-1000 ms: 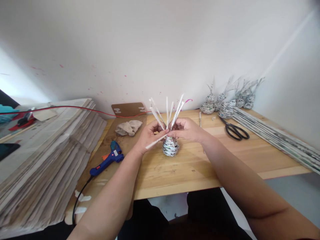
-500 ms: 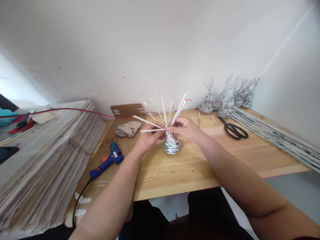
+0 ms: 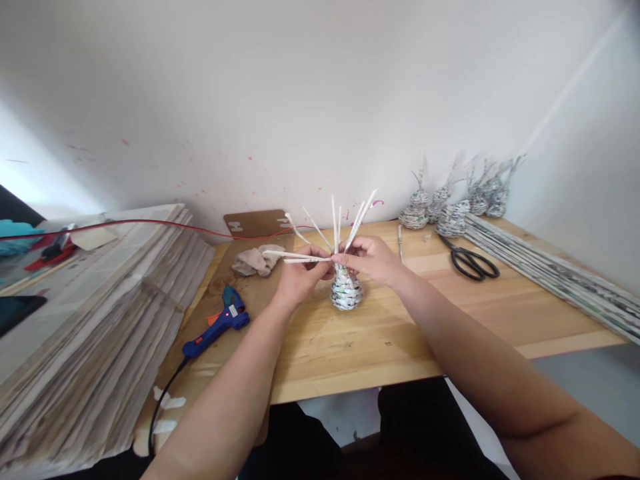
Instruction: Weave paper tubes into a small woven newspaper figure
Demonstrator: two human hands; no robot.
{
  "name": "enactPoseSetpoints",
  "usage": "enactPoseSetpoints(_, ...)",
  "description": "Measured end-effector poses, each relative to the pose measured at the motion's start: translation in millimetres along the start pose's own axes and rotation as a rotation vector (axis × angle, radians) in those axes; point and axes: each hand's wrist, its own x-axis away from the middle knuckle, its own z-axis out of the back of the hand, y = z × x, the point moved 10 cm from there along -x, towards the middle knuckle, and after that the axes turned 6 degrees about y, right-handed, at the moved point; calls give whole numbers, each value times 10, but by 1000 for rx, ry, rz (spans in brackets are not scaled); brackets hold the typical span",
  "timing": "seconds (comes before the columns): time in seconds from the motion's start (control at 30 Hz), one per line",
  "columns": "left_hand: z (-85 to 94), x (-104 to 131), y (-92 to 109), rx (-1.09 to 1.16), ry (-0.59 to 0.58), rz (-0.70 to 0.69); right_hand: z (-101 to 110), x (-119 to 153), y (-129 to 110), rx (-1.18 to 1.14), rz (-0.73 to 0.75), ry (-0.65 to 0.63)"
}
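A small woven paper vase (image 3: 347,291) stands on the wooden table between my hands, its rolled paper strips (image 3: 333,217) fanning up and out from the neck. My left hand (image 3: 303,275) is closed at the left of the neck, pinching paper strips (image 3: 296,257) that point left. On the other side, my right hand (image 3: 369,258) grips the neck, thumb and fingers pressed at the base of the upright strips. The fingertips of both hands nearly meet there and partly hide the rim.
A blue glue gun (image 3: 216,325) lies on brown board at left, near a crumpled cloth (image 3: 256,260) and a tall newspaper stack (image 3: 125,320). Black scissors (image 3: 470,261), long paper rolls (image 3: 545,273) and several woven paper pieces (image 3: 415,210) are at right. A red cable (image 3: 200,230) crosses behind.
The upper of the left-pointing strips has swung down close to the one below it. Both hands keep their places at the neck; the view has shifted slightly.
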Motion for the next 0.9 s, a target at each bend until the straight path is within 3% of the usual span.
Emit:
enactPoseSetpoints(0.27,-26,2,-170,165,-20,142,57,-6,2,-32,-43,93)
enactPoseSetpoints(0.47,170,-11,-174,165,178,148,46,-3,16,-18,-61,75)
enactPoseSetpoints(0.53,277,2,-60,38,280,46,32,6,0,-1,-57,60)
enactPoseSetpoints(0.67,330,121,382,-324,403,-342,18,12,-13,6,-50,44)
enactPoseSetpoints(0.77,173,177,547,-545,303,-550,19,7,-10,11,-50,36)
enactPoseSetpoints(0.9,95,196,627,-698,229,-715,24,12,-40,-2,-63,28)
